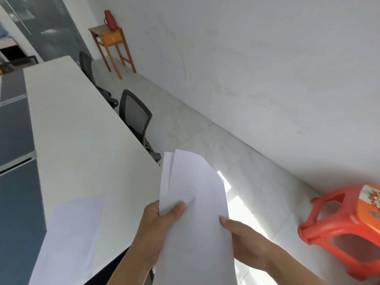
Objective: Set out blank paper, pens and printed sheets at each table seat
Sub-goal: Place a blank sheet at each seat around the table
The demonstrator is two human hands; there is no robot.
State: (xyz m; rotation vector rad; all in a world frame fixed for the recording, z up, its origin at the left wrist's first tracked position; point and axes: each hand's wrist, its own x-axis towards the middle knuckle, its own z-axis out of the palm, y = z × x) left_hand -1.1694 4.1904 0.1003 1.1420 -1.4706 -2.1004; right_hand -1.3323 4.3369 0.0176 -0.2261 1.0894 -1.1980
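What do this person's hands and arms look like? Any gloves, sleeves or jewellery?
The left hand and right hand are bare: no gloves, and no rings on the fingers in view. Both forearms are uncovered as far as the frame shows, with no sleeve, watch or bracelet. The visible nails look short and unpainted.
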